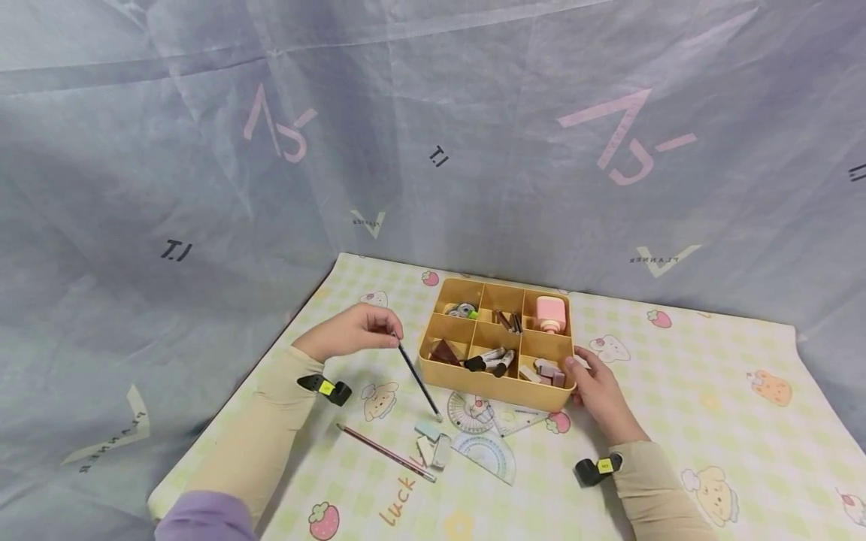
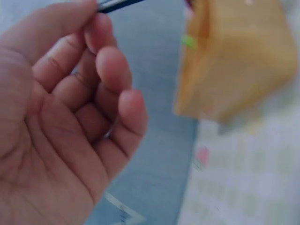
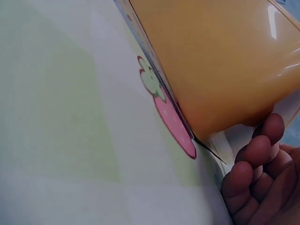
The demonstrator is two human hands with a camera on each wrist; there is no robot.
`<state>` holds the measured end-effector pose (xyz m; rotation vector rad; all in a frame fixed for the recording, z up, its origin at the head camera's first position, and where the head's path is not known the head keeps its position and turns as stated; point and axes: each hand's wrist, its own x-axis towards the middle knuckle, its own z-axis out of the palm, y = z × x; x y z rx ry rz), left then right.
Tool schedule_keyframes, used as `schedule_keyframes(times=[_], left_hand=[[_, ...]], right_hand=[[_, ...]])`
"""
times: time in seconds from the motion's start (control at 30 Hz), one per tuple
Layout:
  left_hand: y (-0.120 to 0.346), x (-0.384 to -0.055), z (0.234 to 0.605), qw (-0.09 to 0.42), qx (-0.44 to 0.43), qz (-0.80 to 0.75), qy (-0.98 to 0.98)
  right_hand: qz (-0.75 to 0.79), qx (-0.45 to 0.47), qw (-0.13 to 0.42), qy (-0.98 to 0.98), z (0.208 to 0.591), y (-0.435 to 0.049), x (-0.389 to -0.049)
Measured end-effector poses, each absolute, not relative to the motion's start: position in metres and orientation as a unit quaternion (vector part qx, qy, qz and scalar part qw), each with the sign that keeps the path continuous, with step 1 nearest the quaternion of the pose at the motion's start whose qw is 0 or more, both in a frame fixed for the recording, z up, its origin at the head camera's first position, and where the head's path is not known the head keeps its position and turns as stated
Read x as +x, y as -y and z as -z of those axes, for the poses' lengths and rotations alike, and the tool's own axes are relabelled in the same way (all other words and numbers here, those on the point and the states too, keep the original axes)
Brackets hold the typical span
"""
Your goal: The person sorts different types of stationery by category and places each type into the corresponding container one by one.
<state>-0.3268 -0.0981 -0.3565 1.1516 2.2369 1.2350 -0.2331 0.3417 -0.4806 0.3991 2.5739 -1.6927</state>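
My left hand [image 1: 355, 330] pinches a dark pencil [image 1: 419, 381] near its upper end, between thumb and index finger. The pencil slants down to the right, its pale tip just above the cloth or on it; I cannot tell which. In the left wrist view, the dark shaft [image 2: 121, 5] shows at the fingertips and the other fingers are bent loosely. My right hand [image 1: 601, 394] holds the front right corner of a yellow compartment box [image 1: 494, 386], thumb at the rim. Its curled fingers [image 3: 258, 151] lie against the outer wall in the right wrist view.
On the patterned tablecloth [image 1: 683, 421] lie a reddish pencil [image 1: 386, 451], several erasers [image 1: 441, 452], a round protractor [image 1: 467, 415], a semicircular protractor [image 1: 489, 454] and a clear set square [image 1: 521, 421]. A pink bottle [image 1: 551, 311], clips [image 1: 492, 361] and more erasers [image 1: 546, 368] occupy box compartments. A grey curtain [image 1: 433, 150] hangs behind.
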Motion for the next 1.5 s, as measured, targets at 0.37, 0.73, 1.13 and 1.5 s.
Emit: schedule_keyframes(times=[0.37, 0.73, 1.13, 1.5], left_hand=[[0.076, -0.318, 0.286, -0.05, 0.37, -0.562, -0.738], [0.001, -0.328, 0.32, -0.199, 0.458, -0.402, -0.767], [-0.042, -0.327, 0.359, -0.219, 0.521, -0.23, -0.792], [-0.062, -0.338, 0.386, -0.171, 0.527, -0.142, -0.82]], right_hand=[[0.543, 0.135, 0.028, -0.828, 0.48, -0.342, -0.233], [0.543, 0.135, 0.018, -0.829, 0.477, -0.344, -0.233], [0.553, 0.124, 0.015, -0.824, 0.481, -0.344, -0.235], [0.553, 0.128, 0.013, -0.823, 0.478, -0.343, -0.234]])
